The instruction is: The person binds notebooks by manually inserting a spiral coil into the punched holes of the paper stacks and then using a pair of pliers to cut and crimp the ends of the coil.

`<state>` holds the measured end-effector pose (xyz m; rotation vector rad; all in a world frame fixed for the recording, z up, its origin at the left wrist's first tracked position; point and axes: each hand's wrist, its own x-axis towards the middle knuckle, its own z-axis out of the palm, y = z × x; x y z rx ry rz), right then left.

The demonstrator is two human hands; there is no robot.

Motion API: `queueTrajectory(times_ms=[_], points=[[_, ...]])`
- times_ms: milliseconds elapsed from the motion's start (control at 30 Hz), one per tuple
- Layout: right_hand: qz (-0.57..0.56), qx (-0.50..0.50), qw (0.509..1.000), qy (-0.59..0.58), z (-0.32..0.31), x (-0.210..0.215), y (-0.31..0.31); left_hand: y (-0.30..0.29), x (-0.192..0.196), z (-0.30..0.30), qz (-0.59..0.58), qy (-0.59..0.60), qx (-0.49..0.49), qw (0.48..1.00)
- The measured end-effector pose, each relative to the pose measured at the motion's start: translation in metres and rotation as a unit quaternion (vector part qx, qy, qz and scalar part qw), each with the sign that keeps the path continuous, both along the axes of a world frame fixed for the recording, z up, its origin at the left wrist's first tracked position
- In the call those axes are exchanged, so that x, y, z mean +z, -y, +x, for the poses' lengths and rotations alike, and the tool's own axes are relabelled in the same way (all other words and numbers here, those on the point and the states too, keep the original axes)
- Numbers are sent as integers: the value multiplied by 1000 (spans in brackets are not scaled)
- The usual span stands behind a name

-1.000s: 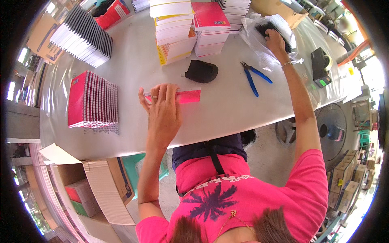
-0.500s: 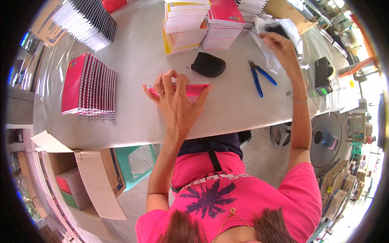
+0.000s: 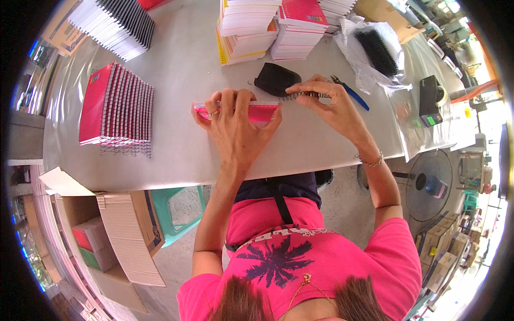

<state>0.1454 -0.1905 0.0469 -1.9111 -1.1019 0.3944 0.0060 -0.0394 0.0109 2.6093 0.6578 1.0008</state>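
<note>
left hand [image 3: 235, 120] clamped over a pink notebook [image 3: 257, 113] flat on the tabletop [image 3: 176, 69]. right hand [image 3: 329, 104] pinching a black wire coil [image 3: 300, 96] at the book's far end, just past the left grip. coil looks only started, most of it not in the holes yet. left of the grips, a row of pink bound books [image 3: 115, 109] already done. beyond the grips, unbound stacks [image 3: 267, 27] waiting.

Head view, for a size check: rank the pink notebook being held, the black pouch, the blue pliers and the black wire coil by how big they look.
1. pink notebook
2. black pouch
3. black wire coil and blue pliers: both thin, partly hidden by the right hand, so unranked.
</note>
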Motion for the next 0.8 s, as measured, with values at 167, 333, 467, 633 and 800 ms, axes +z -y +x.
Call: queueTrajectory(times_ms=[167,333,467,633,800], points=[[30,-8,999,-22,-8,-1,-3,-1,-3,1,-3,6,-1,1000],[65,-22,997,-23,-15,-6,-8,-3,-6,2,-4,24,-1,1000],[66,-1,998,11,-14,-9,-8,-3,-5,2,-1,10,-5,1000],[17,-1,997,69,-17,-4,-10,-5,-6,0,2,-8,-7,1000],[10,-2,982,188,-21,-6,-17,-7,0,-3,-11,-35,-25,999]])
